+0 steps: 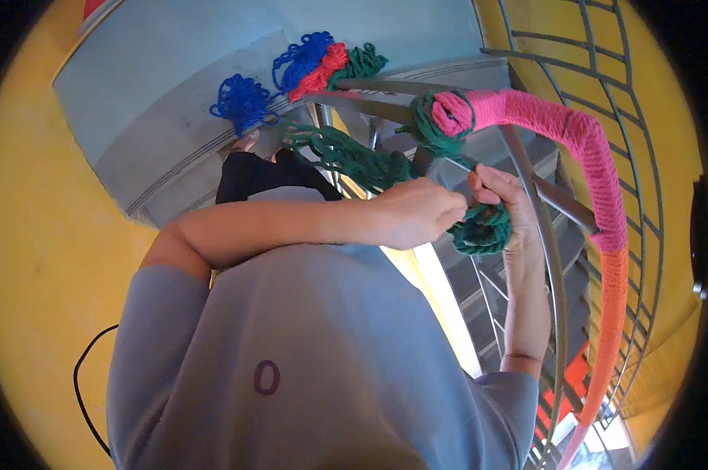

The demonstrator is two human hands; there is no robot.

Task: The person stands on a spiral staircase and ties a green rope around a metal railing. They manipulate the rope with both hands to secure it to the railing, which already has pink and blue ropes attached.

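Observation:
Green yarn (362,160) stretches in a loose hank from the left toward my hands, and a looped bundle of it (481,231) hangs at my right wrist. My left hand (420,213) reaches across my body, its fingers closed on the green yarn beside that bundle. With fingertips pinched, my right hand (501,192) grips a green strand just below the handrail's end. The metal handrail is wrapped in pink yarn (542,110), then orange yarn (614,305) lower down. Green turns (432,129) encircle its pink tip.
Blue yarn hanks (242,102), a red hank (322,72) and another green hank (363,63) lie on the grey stair (173,149) ahead. Metal bars (554,290) stand beside my right arm. A metal grid (604,70) curves along the yellow wall at right. A black cable (79,368) hangs at left.

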